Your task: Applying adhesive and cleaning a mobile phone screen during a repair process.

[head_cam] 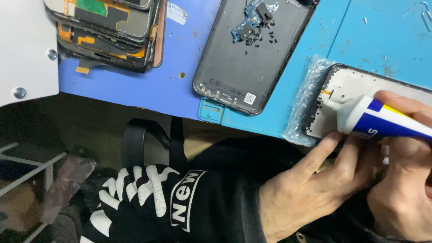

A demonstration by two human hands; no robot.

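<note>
Phone repair workshop: stacked screens (108, 31) (dismantled), loose screws (256, 40).

— What's lying further up the blue mat (180, 54)?

— A dark grey phone back cover (243, 63), inner side up, with a small blue circuit board (249, 20) and a scatter of tiny black screws (258, 38) resting on it.

— And off to the left?

— A stack of old phone screens (110, 31) with orange flex cables, lying beside a white panel (24, 49) that carries two silver screws. A bent wire clip (420, 11) lies in the far right corner of the lighter blue mat (387, 40).

— Below the bench edge?

— A black strap (135, 144) and some pale metal rods (31, 171) — dim, hard to make out.
</note>
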